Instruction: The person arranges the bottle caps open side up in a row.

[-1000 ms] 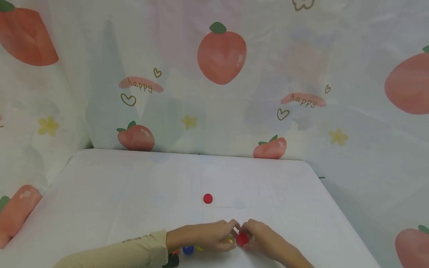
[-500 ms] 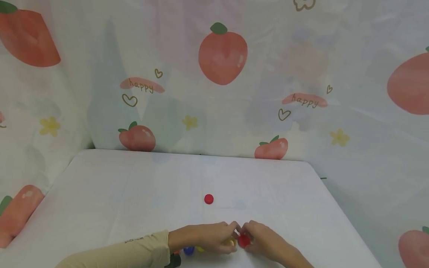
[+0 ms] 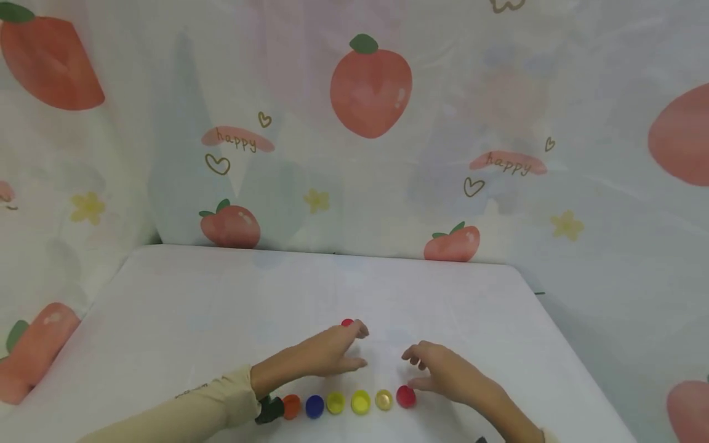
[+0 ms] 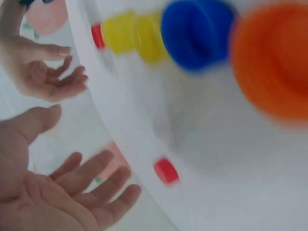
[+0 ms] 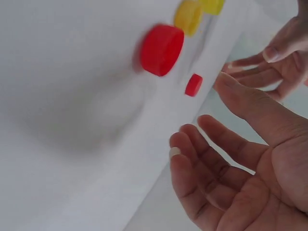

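My left hand (image 3: 327, 354) is over the table with its fingers extended, close to a single red bottle cap (image 3: 347, 322) that it partly hides in the head view. Its fingers are empty in the left wrist view, with that cap apart from them. My right hand (image 3: 445, 372) is just beyond the right end of a row of caps, fingers loosely bent and holding nothing. A red cap (image 3: 406, 397) ends the row nearest this hand. Leftward from it lie a gold-yellow cap (image 3: 383, 400), a bright yellow cap (image 3: 360, 402), a yellow-green cap (image 3: 335, 403), a blue cap (image 3: 314, 407) and an orange cap (image 3: 291, 407).
All the caps lie on a white-covered table (image 3: 221, 307). Behind and beside it hangs a curtain (image 3: 288, 123) printed with peaches. A dark object (image 3: 269, 410) shows by my left cuff, next to the orange cap.
Both hands have come away from the right end of the row. My right hand has let go of the red cap there; my left has moved back and left toward the single red cap.
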A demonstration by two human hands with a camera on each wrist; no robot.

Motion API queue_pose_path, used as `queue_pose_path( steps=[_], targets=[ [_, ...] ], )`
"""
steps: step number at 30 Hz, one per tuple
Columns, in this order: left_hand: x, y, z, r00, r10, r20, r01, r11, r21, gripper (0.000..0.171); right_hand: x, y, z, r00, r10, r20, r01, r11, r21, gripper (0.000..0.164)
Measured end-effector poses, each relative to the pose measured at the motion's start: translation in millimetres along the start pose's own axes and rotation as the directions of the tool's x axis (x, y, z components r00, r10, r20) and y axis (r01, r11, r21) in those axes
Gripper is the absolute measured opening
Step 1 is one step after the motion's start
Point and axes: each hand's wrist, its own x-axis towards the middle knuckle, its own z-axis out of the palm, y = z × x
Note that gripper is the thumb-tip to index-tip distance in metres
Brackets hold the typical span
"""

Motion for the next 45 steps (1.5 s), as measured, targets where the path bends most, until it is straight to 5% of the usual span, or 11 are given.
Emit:
queue_pose_path(
  steps=[7, 15, 24, 35, 40, 45],
  targets=[
    [9.4, -37.3, -29.4, 0.982, -0.111, -0.15, 0.117, 0.993, 0.031, 0.037, 40.0, 3.9, -7.5, 0.995, -0.085, -0.051, 0.087, 0.995, 0.044, 0.03],
    [31.5, -68.8, -26.4, 0.972, -0.204, -0.114, 0.207, 0.978, 0.009, 0.028, 94.4, 22.6, 8.6, 0.985, -0.112, -0.128, 0.119, 0.992, 0.047, 0.031],
    [48.2, -66.6, -3.9, 0.979, -0.157, -0.13, 0.161, 0.987, 0.023, 0.027, 118.0, 12.0, 29.5, 0.974, -0.168, -0.152, 0.182, 0.98, 0.081, 0.028],
    [48.1, -64.9, -1.9, 0.981, -0.132, -0.143, 0.133, 0.991, -0.001, 0.026, 127.0, -3.0, 37.1, 0.972, -0.168, -0.166, 0.178, 0.983, 0.043, 0.023],
    [43.2, -65.6, -9.6, 0.975, -0.166, -0.15, 0.142, 0.977, -0.156, 0.031, 119.1, -8.2, 28.6, 0.959, -0.185, -0.214, 0.203, 0.977, 0.065, 0.026],
    [35.4, -48.1, -30.1, 0.953, -0.152, -0.261, 0.064, 0.947, -0.315, 0.026, 109.1, -22.6, 7.0, 0.926, -0.196, -0.322, 0.238, 0.967, 0.095, 0.032]
  ],
)
